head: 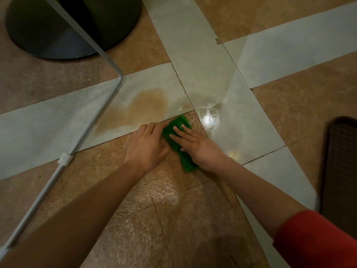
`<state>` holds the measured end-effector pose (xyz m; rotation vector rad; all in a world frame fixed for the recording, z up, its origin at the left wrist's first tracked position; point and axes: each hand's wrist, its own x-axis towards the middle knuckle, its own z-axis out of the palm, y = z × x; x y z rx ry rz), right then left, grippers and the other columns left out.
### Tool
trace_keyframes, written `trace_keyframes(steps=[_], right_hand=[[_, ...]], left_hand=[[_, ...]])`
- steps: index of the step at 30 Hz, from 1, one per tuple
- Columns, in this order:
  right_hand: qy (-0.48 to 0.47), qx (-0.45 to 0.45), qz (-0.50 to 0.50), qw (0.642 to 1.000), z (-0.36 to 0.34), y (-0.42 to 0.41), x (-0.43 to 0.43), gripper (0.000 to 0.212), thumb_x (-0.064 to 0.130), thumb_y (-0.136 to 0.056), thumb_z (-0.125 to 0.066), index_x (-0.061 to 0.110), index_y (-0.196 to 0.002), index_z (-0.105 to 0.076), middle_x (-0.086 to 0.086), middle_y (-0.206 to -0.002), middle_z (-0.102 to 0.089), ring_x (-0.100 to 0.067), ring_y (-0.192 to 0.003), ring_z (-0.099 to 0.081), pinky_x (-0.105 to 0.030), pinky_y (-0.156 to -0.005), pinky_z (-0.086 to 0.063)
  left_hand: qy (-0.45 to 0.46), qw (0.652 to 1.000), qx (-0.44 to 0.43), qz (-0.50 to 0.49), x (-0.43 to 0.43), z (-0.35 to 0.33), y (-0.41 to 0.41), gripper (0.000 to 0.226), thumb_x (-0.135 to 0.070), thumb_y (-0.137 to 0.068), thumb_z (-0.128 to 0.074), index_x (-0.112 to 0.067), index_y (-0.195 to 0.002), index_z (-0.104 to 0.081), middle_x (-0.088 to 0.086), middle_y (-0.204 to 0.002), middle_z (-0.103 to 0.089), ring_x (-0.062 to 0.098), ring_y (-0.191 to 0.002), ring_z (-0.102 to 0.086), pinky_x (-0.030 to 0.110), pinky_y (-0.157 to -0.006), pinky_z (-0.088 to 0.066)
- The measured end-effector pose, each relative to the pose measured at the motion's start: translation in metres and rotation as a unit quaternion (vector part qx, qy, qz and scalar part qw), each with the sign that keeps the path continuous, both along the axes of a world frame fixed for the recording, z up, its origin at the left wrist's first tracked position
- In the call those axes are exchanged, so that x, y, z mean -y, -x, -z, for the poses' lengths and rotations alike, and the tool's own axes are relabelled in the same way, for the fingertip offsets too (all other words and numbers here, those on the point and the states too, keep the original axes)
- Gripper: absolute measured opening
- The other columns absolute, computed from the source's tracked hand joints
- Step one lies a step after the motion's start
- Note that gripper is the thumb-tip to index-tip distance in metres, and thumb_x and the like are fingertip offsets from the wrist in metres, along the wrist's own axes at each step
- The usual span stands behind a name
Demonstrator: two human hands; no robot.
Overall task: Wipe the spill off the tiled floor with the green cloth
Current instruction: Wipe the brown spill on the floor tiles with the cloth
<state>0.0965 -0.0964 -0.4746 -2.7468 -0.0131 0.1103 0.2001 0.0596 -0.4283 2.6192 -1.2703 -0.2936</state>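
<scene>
A folded green cloth (174, 126) lies on the tiled floor (193, 209), at the seam between a brown tile and a pale tile. My right hand (195, 146) presses flat on top of it, fingers spread. My left hand (148, 146) sits at the cloth's left edge with its fingers curled against it. A brownish spill (143, 107) spreads over the pale tile just beyond and to the left of the cloth. The part of the cloth under my right palm is hidden.
A thin grey metal frame leg (92, 120) with a white clip (65, 158) runs diagonally at the left. A dark round base (58, 35) stands at the upper left. A dark mat (340, 167) lies at the right edge. A wet shiny patch (209, 118) glints right of the cloth.
</scene>
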Motion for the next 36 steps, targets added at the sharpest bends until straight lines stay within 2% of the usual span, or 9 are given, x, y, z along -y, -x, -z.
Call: trace_keyframes(steps=[4, 7, 13, 16, 19, 25, 28, 32, 36], right_hand=[[0.007, -0.073, 0.125, 0.989, -0.011, -0.026, -0.008, 0.056, 0.022, -0.101, -0.034, 0.021, -0.15, -0.006, -0.003, -0.159, 0.004, -0.024, -0.146, 0.009, -0.039, -0.12, -0.001], [-0.009, -0.072, 0.151, 0.986, -0.013, -0.022, -0.03, 0.055, 0.026, -0.102, -0.03, 0.019, -0.15, -0.004, -0.004, -0.159, 0.006, -0.025, -0.145, 0.012, -0.038, -0.118, 0.005], [-0.007, 0.056, 0.086, 0.995, 0.007, 0.014, -0.023, 0.049, 0.012, -0.082, -0.066, 0.008, -0.129, -0.055, -0.015, -0.137, -0.051, -0.04, -0.128, -0.044, -0.053, -0.103, -0.031], [-0.034, 0.014, 0.157, 0.987, -0.001, 0.0, -0.016, 0.054, 0.013, -0.094, -0.052, 0.013, -0.144, -0.034, -0.01, -0.153, -0.026, -0.032, -0.143, -0.017, -0.049, -0.117, -0.017], [0.018, -0.042, 0.187, 0.981, -0.006, -0.01, -0.023, 0.059, 0.02, -0.1, -0.036, 0.017, -0.15, -0.004, -0.006, -0.158, 0.002, -0.027, -0.145, 0.008, -0.04, -0.116, 0.005], [0.029, -0.008, 0.052, 0.998, 0.002, 0.031, -0.025, 0.05, 0.021, -0.091, -0.045, 0.014, -0.14, -0.041, -0.013, -0.147, -0.038, -0.036, -0.137, -0.031, -0.047, -0.109, -0.017], [0.018, -0.017, 0.063, 0.998, -0.002, 0.034, -0.006, 0.05, 0.021, -0.097, -0.042, 0.021, -0.146, -0.029, -0.006, -0.156, -0.019, -0.027, -0.145, -0.009, -0.039, -0.114, -0.002], [-0.013, -0.035, 0.198, 0.98, -0.006, 0.028, -0.009, 0.058, 0.017, -0.098, -0.041, 0.022, -0.15, -0.014, -0.003, -0.159, -0.001, -0.023, -0.146, 0.008, -0.038, -0.117, 0.01], [-0.031, -0.017, 0.145, 0.989, -0.004, 0.05, -0.03, 0.063, 0.013, -0.095, -0.047, 0.022, -0.149, -0.016, -0.003, -0.158, -0.003, -0.019, -0.14, 0.015, -0.041, -0.116, 0.011]], left_hand=[[-0.022, 1.0, 0.005, 0.003, -0.007, -0.001, 0.0, 0.062, -0.029, -0.077, -0.063, -0.018, -0.135, -0.041, 0.007, -0.121, -0.055, 0.026, -0.111, -0.047, 0.037, -0.091, -0.038], [-0.024, 1.0, 0.011, -0.008, -0.011, -0.002, -0.002, 0.062, -0.027, -0.076, -0.065, -0.016, -0.133, -0.044, 0.009, -0.12, -0.056, 0.028, -0.111, -0.048, 0.039, -0.09, -0.038], [-0.022, 0.999, 0.013, -0.02, -0.008, 0.0, -0.001, 0.06, -0.03, -0.077, -0.063, -0.015, -0.132, -0.045, 0.009, -0.122, -0.055, 0.028, -0.112, -0.047, 0.04, -0.091, -0.038], [-0.033, 0.999, 0.018, -0.011, -0.006, -0.001, 0.0, 0.062, -0.034, -0.079, -0.061, -0.018, -0.135, -0.04, 0.006, -0.124, -0.053, 0.024, -0.115, -0.045, 0.039, -0.093, -0.036], [-0.034, 0.999, 0.018, -0.007, -0.002, -0.002, 0.001, 0.061, -0.033, -0.078, -0.061, -0.019, -0.134, -0.041, 0.006, -0.124, -0.053, 0.025, -0.114, -0.045, 0.039, -0.092, -0.037], [-0.007, 1.0, 0.005, -0.01, 0.015, -0.001, 0.009, 0.054, -0.037, -0.084, -0.057, -0.02, -0.134, -0.042, 0.004, -0.127, -0.053, 0.023, -0.116, -0.044, 0.035, -0.091, -0.035], [-0.003, 1.0, -0.01, 0.003, 0.021, -0.002, 0.016, 0.056, -0.036, -0.084, -0.057, -0.021, -0.135, -0.039, 0.003, -0.13, -0.051, 0.022, -0.117, -0.042, 0.035, -0.094, -0.035], [-0.01, 1.0, -0.007, 0.022, 0.029, -0.005, 0.02, 0.058, -0.035, -0.083, -0.059, -0.02, -0.136, -0.039, 0.004, -0.128, -0.051, 0.024, -0.116, -0.042, 0.036, -0.094, -0.035], [0.006, 1.0, -0.017, 0.01, 0.04, -0.002, 0.022, 0.054, -0.035, -0.085, -0.056, -0.02, -0.135, -0.04, 0.004, -0.13, -0.05, 0.024, -0.118, -0.042, 0.038, -0.096, -0.035]])
